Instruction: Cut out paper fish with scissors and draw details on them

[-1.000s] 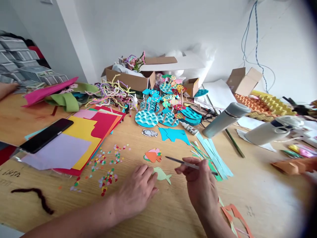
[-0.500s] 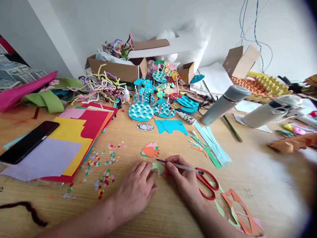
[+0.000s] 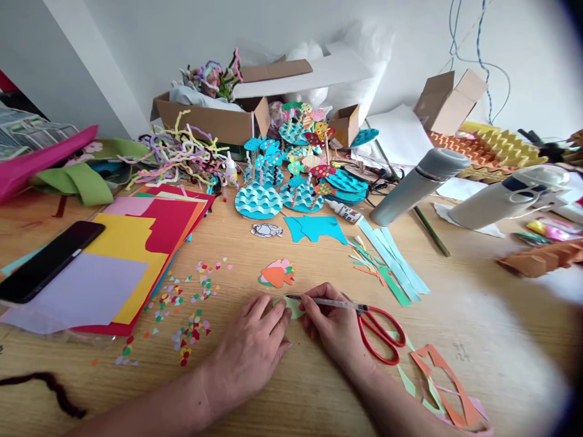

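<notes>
My left hand (image 3: 255, 340) holds a small light green paper piece (image 3: 295, 308) at its left side, fingers bent and close together over it, against the wooden table. In my right hand (image 3: 334, 328) is a slim pen (image 3: 334, 303), pinched between thumb and fingers, its dark tip at the paper's upper edge. Red-handled scissors (image 3: 385, 337) lie beside and partly under the right hand, which hides most of their blades. Just beyond the fingers sits a small stack of fish-shaped paper cut-outs (image 3: 277, 276), orange on top.
Coloured paper sheets (image 3: 159, 224) and a black phone (image 3: 52, 258) lie left, near scattered paper confetti (image 3: 195, 328). Paper strips (image 3: 394, 261), a grey flask (image 3: 419, 185) and orange paper offcuts (image 3: 449, 388) are right. Blue wave-patterned paper discs (image 3: 259, 202) stand behind.
The pen tip has come a little left and down to the green paper's edge, and the pen lies flatter. My left hand stays in place. The view has shifted slightly.
</notes>
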Demonstrator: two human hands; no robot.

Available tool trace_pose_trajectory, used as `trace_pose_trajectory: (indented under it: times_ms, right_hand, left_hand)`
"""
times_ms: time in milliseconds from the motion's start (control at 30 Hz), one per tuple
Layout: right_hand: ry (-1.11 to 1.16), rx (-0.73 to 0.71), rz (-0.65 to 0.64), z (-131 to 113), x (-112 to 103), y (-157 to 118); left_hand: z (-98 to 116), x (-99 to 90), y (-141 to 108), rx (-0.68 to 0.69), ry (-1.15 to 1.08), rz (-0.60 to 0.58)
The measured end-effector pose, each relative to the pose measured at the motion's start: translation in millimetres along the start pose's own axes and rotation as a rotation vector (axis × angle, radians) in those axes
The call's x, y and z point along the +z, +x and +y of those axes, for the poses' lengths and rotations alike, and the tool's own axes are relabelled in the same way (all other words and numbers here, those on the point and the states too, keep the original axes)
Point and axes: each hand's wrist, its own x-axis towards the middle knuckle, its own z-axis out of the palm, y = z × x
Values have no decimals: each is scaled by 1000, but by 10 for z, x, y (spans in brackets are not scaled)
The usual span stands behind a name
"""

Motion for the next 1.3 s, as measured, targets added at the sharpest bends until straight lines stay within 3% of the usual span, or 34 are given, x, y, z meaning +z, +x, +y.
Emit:
trace_pose_trajectory:
  times_ms: [433,1300]
  right_hand:
    - [-53,-5,-13,29,-8,17]
    - [-22,16,24,-20,17,8]
  left_hand:
    - [7,-58,12,-6,-23,-51]
    - [12,-65,21,-17,-40,-40]
